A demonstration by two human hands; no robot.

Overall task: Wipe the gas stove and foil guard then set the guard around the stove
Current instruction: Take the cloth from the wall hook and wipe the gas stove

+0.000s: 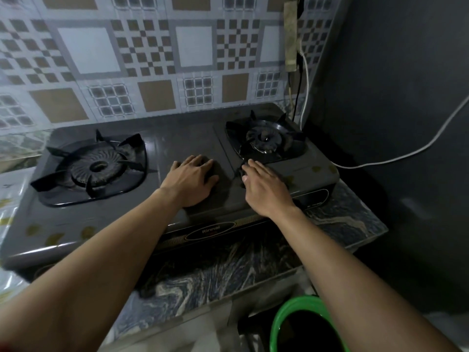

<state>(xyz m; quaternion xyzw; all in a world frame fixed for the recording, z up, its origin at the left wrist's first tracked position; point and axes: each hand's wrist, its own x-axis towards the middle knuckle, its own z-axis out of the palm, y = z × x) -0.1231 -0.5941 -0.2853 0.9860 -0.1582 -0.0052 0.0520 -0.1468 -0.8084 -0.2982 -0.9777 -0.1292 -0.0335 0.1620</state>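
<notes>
dark cloth mostly hidden under right hand.

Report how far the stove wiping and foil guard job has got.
Done: nothing shows as finished. In hand: the left hand lies flat on the gas stove top between the burners; the right hand presses something dark, likely a cloth, near the right burner. Left: the rest of the top, then the foil guard, which is not in view around the stove.

Looks forward and down from head height, close over the dark grey two-burner gas stove against the patterned tiled wall.
</notes>
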